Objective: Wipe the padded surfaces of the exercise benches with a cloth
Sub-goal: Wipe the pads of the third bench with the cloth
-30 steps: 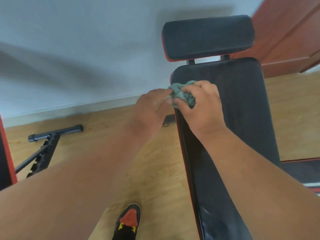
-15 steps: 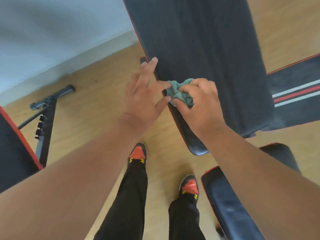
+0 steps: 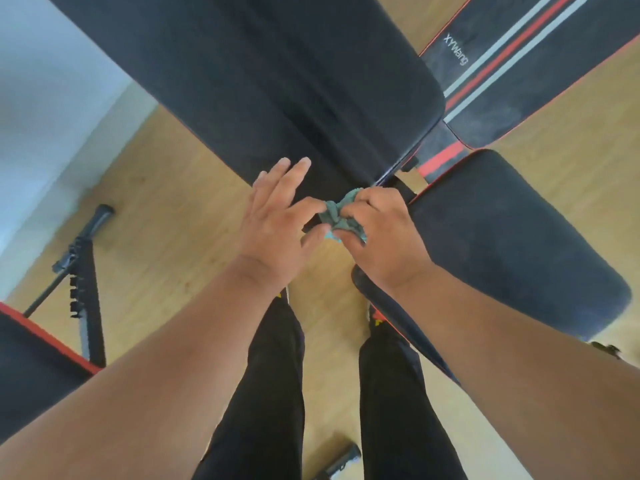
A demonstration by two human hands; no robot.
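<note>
A crumpled grey-green cloth is bunched in my right hand, just below the lower end of the black padded backrest. My left hand is beside it, its thumb and a finger touching the cloth while its other fingers stretch out over the backrest's lower edge. The black seat pad with red piping lies to the right, partly under my right wrist. Both hands are above the gap between backrest and seat.
A second bench's pad with red and grey stripes lies at the top right. Another red-edged pad and a black metal frame are on the left. The floor is wood; my legs stand below, a dark object by my feet.
The view has tilted down from the headrest to the backrest's lower end and the seat. My hands, with the cloth, have come down along the backrest's left edge to the gap.
</note>
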